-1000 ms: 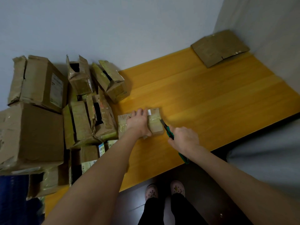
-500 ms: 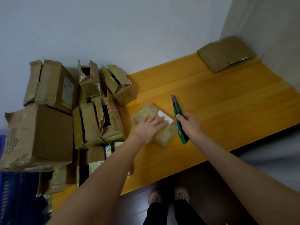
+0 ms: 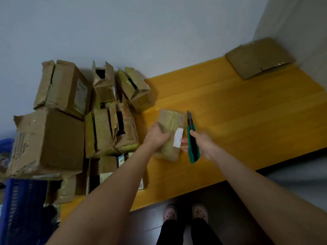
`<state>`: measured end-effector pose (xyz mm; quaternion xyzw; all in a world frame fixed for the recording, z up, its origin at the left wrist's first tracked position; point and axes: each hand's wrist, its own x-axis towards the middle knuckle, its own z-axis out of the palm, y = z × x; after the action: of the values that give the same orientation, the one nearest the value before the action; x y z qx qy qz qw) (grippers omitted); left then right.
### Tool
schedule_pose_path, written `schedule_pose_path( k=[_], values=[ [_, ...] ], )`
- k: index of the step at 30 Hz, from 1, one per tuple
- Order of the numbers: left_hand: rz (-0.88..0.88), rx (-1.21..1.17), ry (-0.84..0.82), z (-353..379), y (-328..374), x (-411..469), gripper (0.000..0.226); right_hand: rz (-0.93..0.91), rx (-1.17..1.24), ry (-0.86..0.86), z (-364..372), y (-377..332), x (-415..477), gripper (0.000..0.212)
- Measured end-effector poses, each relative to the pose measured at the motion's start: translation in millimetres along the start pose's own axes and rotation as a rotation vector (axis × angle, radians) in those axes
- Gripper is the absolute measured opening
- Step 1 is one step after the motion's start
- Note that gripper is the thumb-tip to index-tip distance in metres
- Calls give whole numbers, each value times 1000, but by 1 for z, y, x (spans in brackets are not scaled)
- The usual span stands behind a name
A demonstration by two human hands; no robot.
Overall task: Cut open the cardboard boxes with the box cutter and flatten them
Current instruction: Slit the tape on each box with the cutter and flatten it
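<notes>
Here a small taped box sits on the yellow table, just to the right of the pile of unopened boxes and slightly apart from it. The left hand grips the box edge that faces the pile, fingers curled over its top. The right hand, on the side away from the pile, wraps the green handle of the box cutter, blade extended and pointing away from the person; its fingertips lie beside the white label. The box appears light, with thin walls that would dent under pressure, and its glossy tape looks slippery. It is probably best held by the cardboard edges, clear of the taped seam along which the blade would run. A flattened carton lies well apart from the pile, in the far corner.
</notes>
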<state>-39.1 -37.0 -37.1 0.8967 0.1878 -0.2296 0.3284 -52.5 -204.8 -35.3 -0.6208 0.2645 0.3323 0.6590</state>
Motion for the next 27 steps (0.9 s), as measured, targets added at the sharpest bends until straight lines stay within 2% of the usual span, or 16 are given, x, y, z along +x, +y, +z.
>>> schedule_pose_path(
  k=[2, 4, 7, 9, 13, 16, 18, 23, 27],
  values=[
    [14, 273, -33, -3, 3, 2, 102, 81, 195, -73, 6, 12, -5, 27],
    [20, 481, -17, 0, 10, -1, 120, 59, 287, 9, 10, 16, -3, 31],
    [37, 622, 33, 18, 22, -6, 136, -69, 92, 235, 4, 12, 5, 29],
    [31, 655, 59, 31, 26, -4, 140, -133, -7, 286, -2, 5, 8, 26],
    [55, 708, 9, 34, 28, 2, 136, -163, -95, 301, -9, 0, 13, 24],
    [245, 832, -42, 22, 24, 6, 133, -186, -157, 324, -13, 4, 15, 24],
    [287, 905, -38, 16, 21, 5, 134, -173, -143, 302, -16, 8, 14, 22],
    [175, 763, 38, 24, 24, -1, 128, -132, -133, 265, -19, 9, 7, 27],
    [316, 709, 71, 20, 20, 1, 118, -159, -125, 252, -28, 5, -6, 23]
  ],
)
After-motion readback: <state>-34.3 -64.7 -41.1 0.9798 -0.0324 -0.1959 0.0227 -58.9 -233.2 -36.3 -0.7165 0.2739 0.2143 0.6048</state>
